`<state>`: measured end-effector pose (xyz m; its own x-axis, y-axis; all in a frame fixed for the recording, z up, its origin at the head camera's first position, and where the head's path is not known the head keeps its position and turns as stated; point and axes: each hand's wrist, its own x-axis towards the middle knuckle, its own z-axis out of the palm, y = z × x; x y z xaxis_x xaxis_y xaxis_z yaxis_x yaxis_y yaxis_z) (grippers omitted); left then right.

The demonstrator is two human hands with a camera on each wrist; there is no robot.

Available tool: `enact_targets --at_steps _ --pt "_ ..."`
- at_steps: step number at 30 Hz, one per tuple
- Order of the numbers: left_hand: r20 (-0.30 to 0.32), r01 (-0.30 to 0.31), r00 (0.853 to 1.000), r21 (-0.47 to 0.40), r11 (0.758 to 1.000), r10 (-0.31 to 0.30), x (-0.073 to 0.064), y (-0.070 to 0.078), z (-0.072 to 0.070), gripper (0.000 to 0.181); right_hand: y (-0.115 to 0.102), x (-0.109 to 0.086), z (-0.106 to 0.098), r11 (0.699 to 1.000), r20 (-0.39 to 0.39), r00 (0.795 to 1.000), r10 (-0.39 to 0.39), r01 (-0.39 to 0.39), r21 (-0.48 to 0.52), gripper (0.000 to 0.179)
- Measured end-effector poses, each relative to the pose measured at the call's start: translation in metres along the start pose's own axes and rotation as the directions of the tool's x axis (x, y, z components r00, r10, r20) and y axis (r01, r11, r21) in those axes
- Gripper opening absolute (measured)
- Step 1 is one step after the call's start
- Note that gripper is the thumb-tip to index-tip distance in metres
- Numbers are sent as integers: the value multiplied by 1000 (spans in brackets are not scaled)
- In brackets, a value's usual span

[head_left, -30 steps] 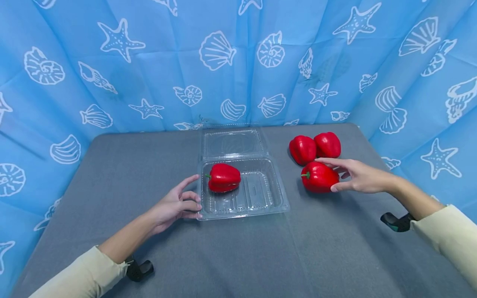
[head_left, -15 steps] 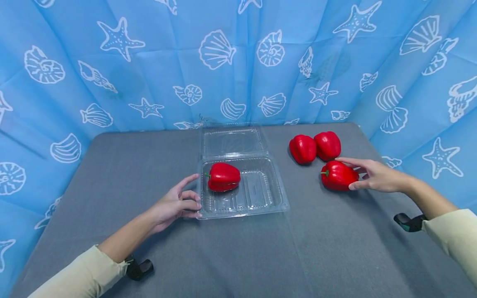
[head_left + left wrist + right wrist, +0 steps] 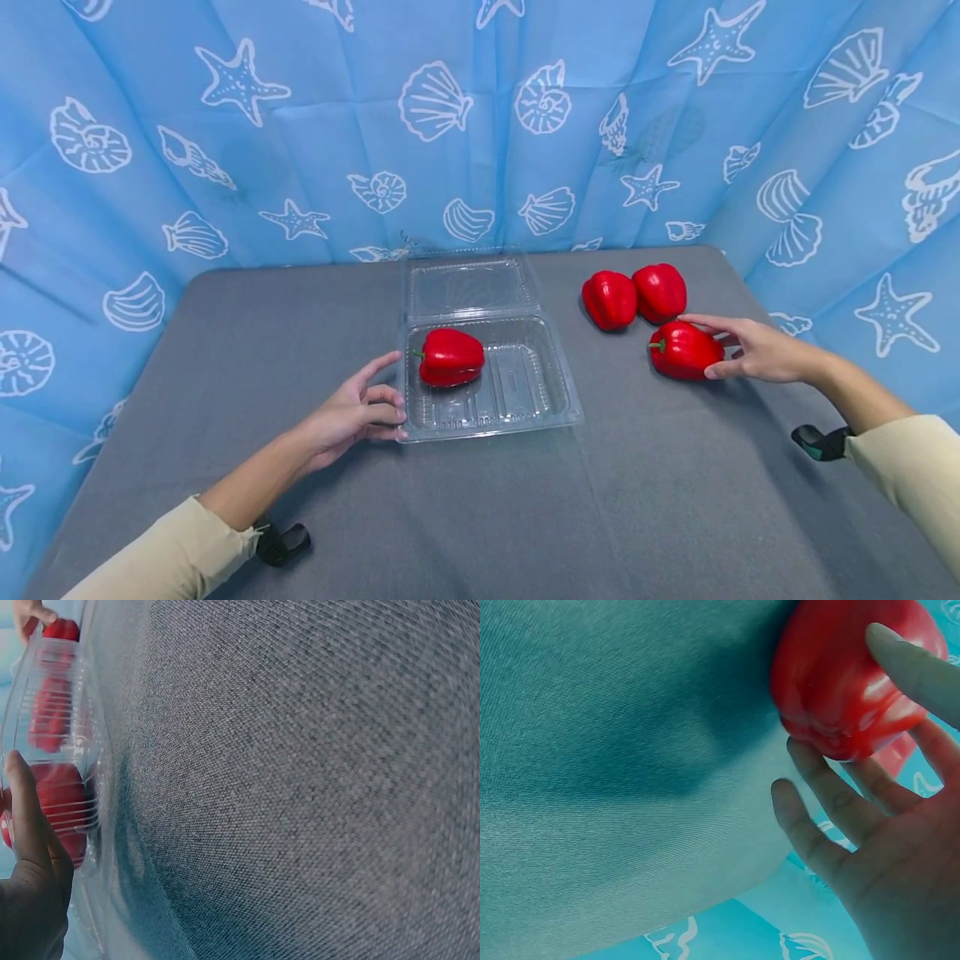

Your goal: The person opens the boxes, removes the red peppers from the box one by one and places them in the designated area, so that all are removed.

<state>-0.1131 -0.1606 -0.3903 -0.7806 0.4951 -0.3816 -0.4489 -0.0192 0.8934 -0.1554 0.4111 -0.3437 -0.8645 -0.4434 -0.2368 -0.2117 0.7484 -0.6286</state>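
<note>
In the head view, a hinged clear plastic container lies with its lid folded back. One red bell pepper rests inside, at the left end of the base. My left hand touches the container's left edge with spread, relaxed fingers; the left wrist view shows a finger against the clear wall. To the right of the container, my right hand holds another red bell pepper by its blunt end, stem facing left. Seen from the right wrist, the thumb lies over this pepper.
Two more red bell peppers, a left one and a right one, sit side by side just behind the held one. Grey cloth covers the table. A blue curtain with white shell prints hangs behind it.
My right hand has moved right, carrying its pepper away from the container, then slightly back. My left hand, the container and the other peppers have stayed in place.
</note>
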Motion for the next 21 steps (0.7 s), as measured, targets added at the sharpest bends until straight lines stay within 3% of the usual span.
enact_targets --at_steps 21 --pt "2 -4 1000 -13 1000 4 2 -1 0 84 4 0 -7 1000 -37 999 20 -19 15 83"
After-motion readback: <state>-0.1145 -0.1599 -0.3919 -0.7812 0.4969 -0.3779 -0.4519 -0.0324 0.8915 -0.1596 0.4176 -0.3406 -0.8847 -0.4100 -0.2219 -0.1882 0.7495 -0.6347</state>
